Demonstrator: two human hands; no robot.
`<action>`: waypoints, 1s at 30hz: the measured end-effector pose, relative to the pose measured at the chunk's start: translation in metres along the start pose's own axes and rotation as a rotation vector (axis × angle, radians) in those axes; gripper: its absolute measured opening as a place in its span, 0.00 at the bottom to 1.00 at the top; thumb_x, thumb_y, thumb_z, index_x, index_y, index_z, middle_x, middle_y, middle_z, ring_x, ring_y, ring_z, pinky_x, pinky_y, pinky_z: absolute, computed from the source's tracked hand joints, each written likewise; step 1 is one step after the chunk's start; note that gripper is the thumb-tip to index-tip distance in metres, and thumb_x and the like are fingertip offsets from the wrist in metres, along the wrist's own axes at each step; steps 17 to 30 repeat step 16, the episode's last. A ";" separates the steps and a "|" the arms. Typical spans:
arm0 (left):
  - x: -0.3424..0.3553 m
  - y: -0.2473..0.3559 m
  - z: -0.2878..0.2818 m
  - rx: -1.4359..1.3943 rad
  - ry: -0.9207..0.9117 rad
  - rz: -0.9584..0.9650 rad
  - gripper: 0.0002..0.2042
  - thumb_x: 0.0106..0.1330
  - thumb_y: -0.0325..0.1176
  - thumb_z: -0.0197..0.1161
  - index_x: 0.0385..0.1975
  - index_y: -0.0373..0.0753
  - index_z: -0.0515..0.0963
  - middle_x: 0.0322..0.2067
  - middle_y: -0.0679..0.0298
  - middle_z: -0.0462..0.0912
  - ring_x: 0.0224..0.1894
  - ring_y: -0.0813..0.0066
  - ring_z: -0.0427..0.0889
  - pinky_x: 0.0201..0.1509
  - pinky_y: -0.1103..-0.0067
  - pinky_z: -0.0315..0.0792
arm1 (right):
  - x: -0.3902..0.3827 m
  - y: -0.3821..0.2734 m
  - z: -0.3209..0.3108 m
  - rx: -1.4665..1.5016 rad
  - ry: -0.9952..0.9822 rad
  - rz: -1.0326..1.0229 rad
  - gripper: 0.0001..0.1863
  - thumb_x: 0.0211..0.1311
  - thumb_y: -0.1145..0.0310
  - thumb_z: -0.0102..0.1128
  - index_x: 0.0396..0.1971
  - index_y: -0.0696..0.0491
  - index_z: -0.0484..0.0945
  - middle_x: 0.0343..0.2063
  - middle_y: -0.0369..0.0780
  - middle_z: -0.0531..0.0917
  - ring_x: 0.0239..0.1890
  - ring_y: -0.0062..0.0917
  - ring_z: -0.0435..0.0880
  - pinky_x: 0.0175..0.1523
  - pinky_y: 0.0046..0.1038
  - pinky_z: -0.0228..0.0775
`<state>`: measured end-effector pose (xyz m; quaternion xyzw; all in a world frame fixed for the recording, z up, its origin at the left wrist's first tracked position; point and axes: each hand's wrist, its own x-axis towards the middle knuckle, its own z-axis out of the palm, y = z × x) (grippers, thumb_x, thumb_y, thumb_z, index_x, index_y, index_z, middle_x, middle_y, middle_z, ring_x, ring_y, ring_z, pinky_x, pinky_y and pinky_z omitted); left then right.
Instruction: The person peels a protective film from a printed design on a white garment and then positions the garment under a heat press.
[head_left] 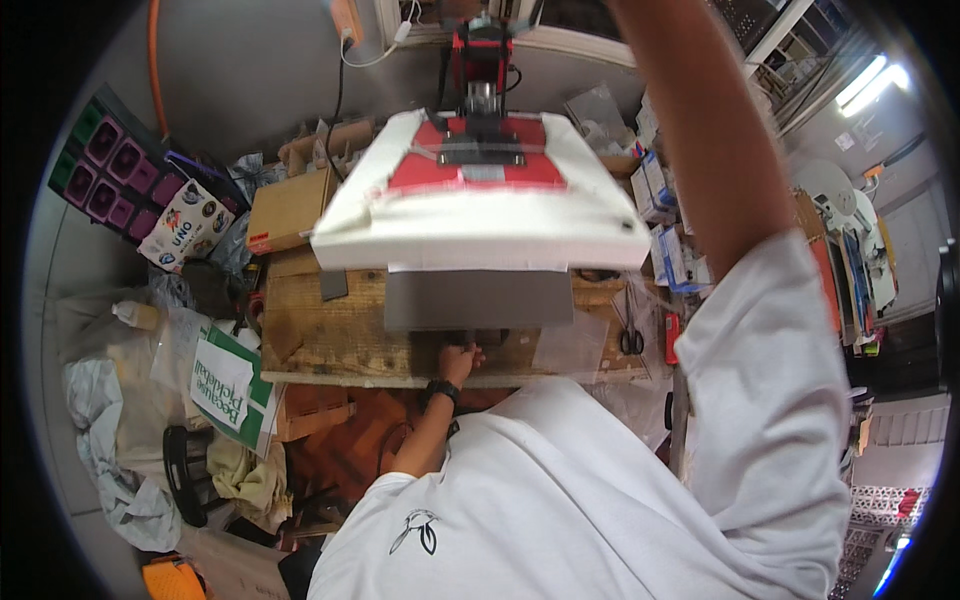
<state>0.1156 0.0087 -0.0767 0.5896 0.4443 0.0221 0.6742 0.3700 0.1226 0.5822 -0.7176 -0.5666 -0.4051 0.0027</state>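
Observation:
A heat press stands in front of me on a wooden table. Its white-edged upper plate (480, 235) with a red top is raised over a flat grey lower platen (478, 300). My left hand (459, 362), with a dark watch at the wrist, is just below the platen's near edge, by the dark base. Its fingers are curled in; whatever they may grip is hidden. My right arm (715, 130) reaches up past the right side of the press, and its hand is beyond the top edge of the picture. A thin white edge shows under the upper plate.
Scissors (631, 338) and a clear plastic sheet (570, 345) lie on the table (340, 345) to the right. Cardboard boxes (288, 210) sit at the back left. Printed green-and-white sheets (232, 385) and plastic bags (105, 450) are at the left. Small boxes (672, 260) line the right.

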 end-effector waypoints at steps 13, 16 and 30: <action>-0.091 0.113 -0.068 0.343 -0.534 0.355 0.13 0.70 0.36 0.63 0.47 0.35 0.85 0.44 0.54 0.87 0.43 0.62 0.87 0.49 0.70 0.79 | -0.270 -0.210 0.136 1.278 -1.549 0.190 0.20 0.51 0.57 0.71 0.14 0.59 0.80 0.13 0.41 0.80 0.16 0.26 0.80 0.27 0.33 0.73; -0.154 0.244 -0.090 0.023 -0.768 1.075 0.10 0.67 0.33 0.67 0.42 0.35 0.85 0.40 0.56 0.87 0.43 0.57 0.85 0.49 0.68 0.78 | -0.273 -0.209 0.128 1.089 -1.280 0.070 0.19 0.49 0.58 0.70 0.14 0.59 0.80 0.11 0.49 0.74 0.16 0.41 0.76 0.27 0.41 0.68; -0.154 0.244 -0.090 0.023 -0.768 1.075 0.10 0.67 0.33 0.67 0.42 0.35 0.85 0.40 0.56 0.87 0.43 0.57 0.85 0.49 0.68 0.78 | -0.273 -0.209 0.128 1.089 -1.280 0.070 0.19 0.49 0.58 0.70 0.14 0.59 0.80 0.11 0.49 0.74 0.16 0.41 0.76 0.27 0.41 0.68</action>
